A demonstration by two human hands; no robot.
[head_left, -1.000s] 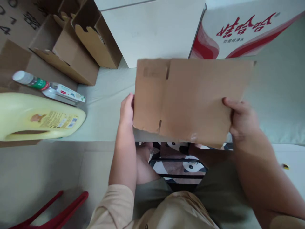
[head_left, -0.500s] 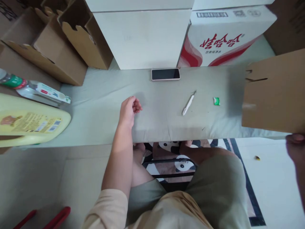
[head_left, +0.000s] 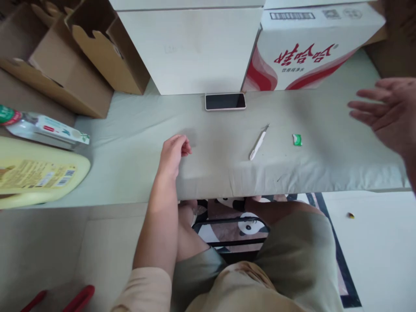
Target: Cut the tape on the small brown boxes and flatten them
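Note:
My left hand [head_left: 174, 151] rests on the cloth-covered table [head_left: 214, 151], fingers curled in and nothing showing in them. My right hand [head_left: 388, 106] is raised over the table's right end, fingers spread and empty. Between the hands lies a slim white-handled tool [head_left: 258, 143] with thin, dark, forked tips. Right of it is a small green and white packet [head_left: 297, 139]. A phone [head_left: 225, 102] with a dark screen lies farther back, before the white box.
Open cardboard boxes [head_left: 74, 78] stand at the back left, a bottle [head_left: 26, 125] and a yellow jug [head_left: 42, 171] in front. A large white box [head_left: 195, 52] and a red-and-white carton [head_left: 302, 56] line the back.
The brown cardboard piece by my right hand is gone from the table's right side. My right hand has moved up over the table and opened. My left hand has barely moved.

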